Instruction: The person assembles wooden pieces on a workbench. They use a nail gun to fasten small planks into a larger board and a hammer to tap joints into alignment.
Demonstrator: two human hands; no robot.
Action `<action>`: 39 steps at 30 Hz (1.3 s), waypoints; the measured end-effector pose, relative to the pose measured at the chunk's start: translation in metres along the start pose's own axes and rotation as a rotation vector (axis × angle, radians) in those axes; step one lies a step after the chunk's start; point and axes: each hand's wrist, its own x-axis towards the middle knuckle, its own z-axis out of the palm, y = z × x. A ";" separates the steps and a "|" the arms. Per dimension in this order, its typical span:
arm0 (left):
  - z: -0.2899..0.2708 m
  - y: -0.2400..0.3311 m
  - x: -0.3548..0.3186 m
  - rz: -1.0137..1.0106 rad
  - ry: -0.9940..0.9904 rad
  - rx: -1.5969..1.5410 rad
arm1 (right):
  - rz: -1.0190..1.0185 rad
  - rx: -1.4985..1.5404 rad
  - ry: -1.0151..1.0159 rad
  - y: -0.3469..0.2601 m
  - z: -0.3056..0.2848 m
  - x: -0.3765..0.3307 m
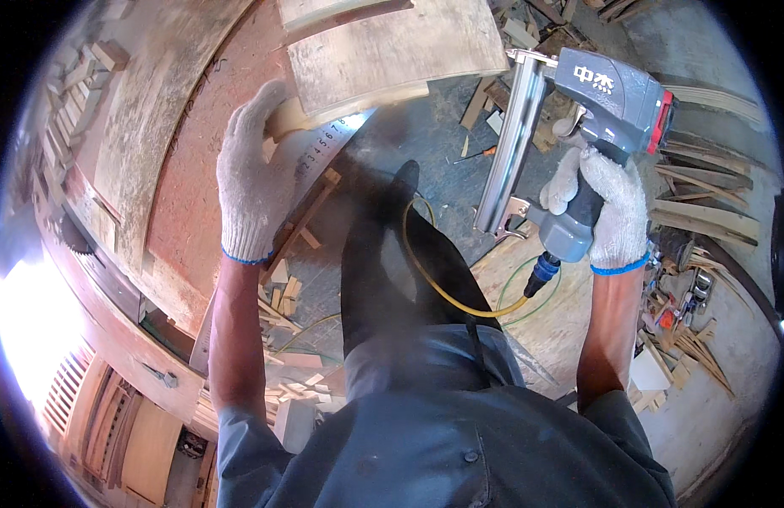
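Note:
My right hand (607,199), in a white knit glove with a blue cuff, is wrapped round the grip of a grey and black nail gun (607,97). The gun's long silver magazine (510,144) slants down on its left, and its nose is beside the right corner of a curved wooden panel (396,55). A yellow air hose (459,305) joins the base of the grip. My left hand (255,182), gloved alike, grips the end of a wooden strip (303,118) under the panel's near edge. Its thumb is partly hidden. A metal ruler (328,144) lies beside that hand.
A reddish worktable (193,203) extends to the left, with a saw blade (73,233) farther out. Wood offcuts (286,292) litter the floor. Curved wooden pieces (705,216) are stacked at the right, near scattered tools. An orange-handled screwdriver (481,154) lies on the floor ahead.

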 end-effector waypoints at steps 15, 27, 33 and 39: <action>-0.016 -0.002 0.000 -0.058 -0.092 0.044 | 0.003 -0.002 -0.021 0.009 -0.001 -0.002; -0.020 -0.014 0.012 -0.062 -0.062 0.038 | -0.021 0.027 -0.103 0.002 0.000 -0.003; -0.015 -0.019 0.012 -0.043 -0.060 -0.034 | -0.002 0.128 -0.142 -0.002 0.006 -0.005; -0.015 -0.024 0.012 -0.048 -0.068 -0.023 | -0.035 0.008 -0.171 -0.008 0.020 -0.014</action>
